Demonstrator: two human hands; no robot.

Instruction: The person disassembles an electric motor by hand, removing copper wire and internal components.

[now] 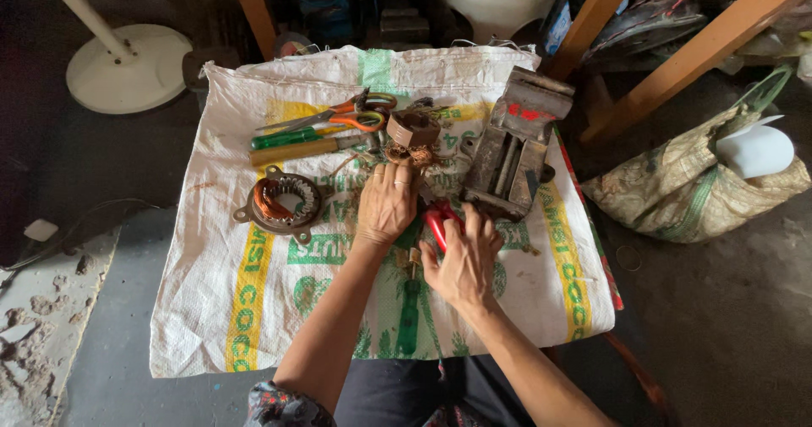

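on a white woven sack (pixel 254 309) over grey floor, left hand (pixel 386 205) presses copper wire bundle (pixel 412 153); right hand (pixel 463 258) grips red-handled pliers (pixel 437 221); metal vise (pixel 514 148) alongside.

Your work surface is a white woven sack (pixel 507 309) with green and yellow print, spread flat over a low support whose own surface you cannot see. On the sack, at its far left, lie orange-handled scissors (pixel 351 112), a green-handled tool (pixel 288 137) and a yellow-handled one (pixel 296 150), side by side. Just nearer you sits a round motor stator (pixel 283 201) with copper winding. A small brown coil piece (pixel 412 135) rests near the far middle, and a grey metal vise (pixel 514 148) stands at the far right. A green-handled screwdriver (pixel 409 313) lies near your edge.
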